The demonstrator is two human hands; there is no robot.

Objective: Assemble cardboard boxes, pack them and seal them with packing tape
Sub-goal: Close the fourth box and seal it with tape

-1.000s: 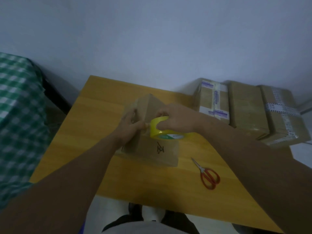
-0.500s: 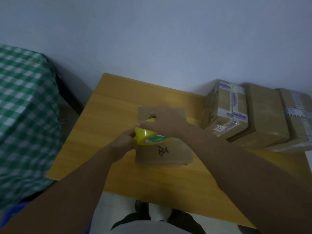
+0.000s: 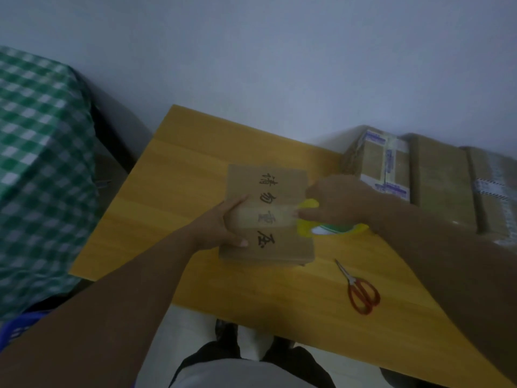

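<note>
Left grip (image 3: 221, 225) clasps the cardboard box (image 3: 279, 189), likely light and stiff, by its 9 o'clock edge. Right grip (image 3: 335, 203) holds the tape roll (image 3: 330, 229) at 3 o'clock.

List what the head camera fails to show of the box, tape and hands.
Head view only.
Box: contents hidden under its closed top.
Tape roll: far half covered by the right hand.
Left hand: blurred where it grips the box.
Rightmost carton: cut off by the frame's right edge.
</note>
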